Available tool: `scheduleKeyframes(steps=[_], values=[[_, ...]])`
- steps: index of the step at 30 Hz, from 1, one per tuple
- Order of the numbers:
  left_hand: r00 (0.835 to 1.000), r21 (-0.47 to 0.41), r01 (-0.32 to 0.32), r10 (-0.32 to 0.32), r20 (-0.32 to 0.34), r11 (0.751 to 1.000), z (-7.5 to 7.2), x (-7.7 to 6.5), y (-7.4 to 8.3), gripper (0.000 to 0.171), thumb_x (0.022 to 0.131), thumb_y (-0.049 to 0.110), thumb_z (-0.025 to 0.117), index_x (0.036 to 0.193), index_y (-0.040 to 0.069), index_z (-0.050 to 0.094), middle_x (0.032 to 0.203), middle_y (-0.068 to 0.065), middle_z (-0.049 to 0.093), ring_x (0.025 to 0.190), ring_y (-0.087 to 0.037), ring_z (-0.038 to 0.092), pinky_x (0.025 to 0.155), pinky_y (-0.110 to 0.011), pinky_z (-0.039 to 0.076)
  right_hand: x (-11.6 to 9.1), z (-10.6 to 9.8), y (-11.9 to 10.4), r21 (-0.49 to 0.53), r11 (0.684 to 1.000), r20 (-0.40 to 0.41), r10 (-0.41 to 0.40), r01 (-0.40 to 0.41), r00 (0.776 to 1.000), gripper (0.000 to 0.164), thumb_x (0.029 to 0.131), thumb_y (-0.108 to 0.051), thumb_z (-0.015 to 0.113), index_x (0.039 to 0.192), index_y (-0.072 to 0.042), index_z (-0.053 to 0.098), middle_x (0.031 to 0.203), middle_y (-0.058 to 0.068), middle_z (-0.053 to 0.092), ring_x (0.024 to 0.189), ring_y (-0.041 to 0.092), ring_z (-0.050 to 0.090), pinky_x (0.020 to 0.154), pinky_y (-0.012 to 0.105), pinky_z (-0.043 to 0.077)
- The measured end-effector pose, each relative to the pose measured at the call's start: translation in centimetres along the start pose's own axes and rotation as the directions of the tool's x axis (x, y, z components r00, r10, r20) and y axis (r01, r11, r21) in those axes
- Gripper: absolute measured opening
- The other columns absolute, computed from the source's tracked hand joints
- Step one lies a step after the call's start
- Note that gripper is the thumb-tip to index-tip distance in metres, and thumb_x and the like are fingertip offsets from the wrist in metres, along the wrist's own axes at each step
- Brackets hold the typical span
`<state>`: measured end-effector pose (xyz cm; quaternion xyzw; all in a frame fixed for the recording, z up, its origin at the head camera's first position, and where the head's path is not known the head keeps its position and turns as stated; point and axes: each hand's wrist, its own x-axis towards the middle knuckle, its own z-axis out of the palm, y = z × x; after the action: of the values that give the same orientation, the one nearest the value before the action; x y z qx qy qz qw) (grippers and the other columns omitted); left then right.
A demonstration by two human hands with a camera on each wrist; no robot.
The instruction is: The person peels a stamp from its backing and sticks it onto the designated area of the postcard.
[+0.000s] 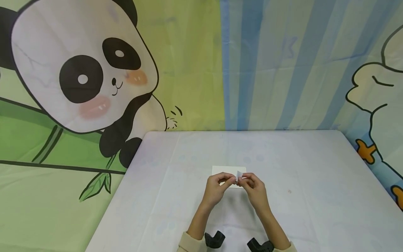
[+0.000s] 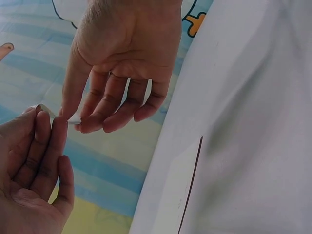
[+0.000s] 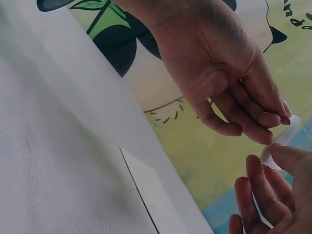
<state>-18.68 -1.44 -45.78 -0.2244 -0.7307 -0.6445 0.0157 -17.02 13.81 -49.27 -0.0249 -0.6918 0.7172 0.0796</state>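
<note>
The left hand [image 1: 215, 189] and right hand [image 1: 257, 193] each pinch a small white strip [image 1: 239, 175], presumably steadying it from both sides; it is raised off the table [image 1: 176, 157], near the flat white card [image 1: 221, 169].

No text, brand or number can be read. The card [image 2: 171, 200] bears tiny dark marks (too small to make out), and the backdrop [image 1: 201, 66] a faint, illegible squiggle.

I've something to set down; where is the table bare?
Bare table stretches left and right of the white card, and behind it toward the backdrop. Crowded over the card: left hand, right hand, white strip between them.
</note>
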Motion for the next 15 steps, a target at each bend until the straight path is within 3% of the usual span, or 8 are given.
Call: scheduleKeyframes(steps=[7,15], values=[[1.000,-0.002,0.021,-0.021,0.014,1.000,0.0,-0.1,0.1,0.014,0.087,0.008,0.064,0.091,-0.005,0.068,0.084,-0.014,0.068,0.082,-0.015,0.063,0.078,-0.034,0.049,0.4,-0.1,1.5,-0.042,0.999,0.015,-0.011,0.012,1.000,0.021,0.088,-0.014,0.064,0.103,0.001,0.060,0.079,0.007,0.067,0.077,0.017,0.063,0.079,0.035,0.048],[0.999,0.023,0.039,-0.039,0.008,0.999,0.1,-0.1,0.2,0.015,0.087,0.009,0.064,0.091,-0.004,0.068,0.084,-0.013,0.069,0.081,-0.015,0.063,0.078,-0.031,0.049,0.5,0.0,1.6,-0.063,0.998,0.007,0.003,-0.003,1.000,0.019,0.089,-0.015,0.062,0.102,-0.002,0.061,0.078,0.007,0.068,0.077,0.017,0.063,0.079,0.034,0.047]])
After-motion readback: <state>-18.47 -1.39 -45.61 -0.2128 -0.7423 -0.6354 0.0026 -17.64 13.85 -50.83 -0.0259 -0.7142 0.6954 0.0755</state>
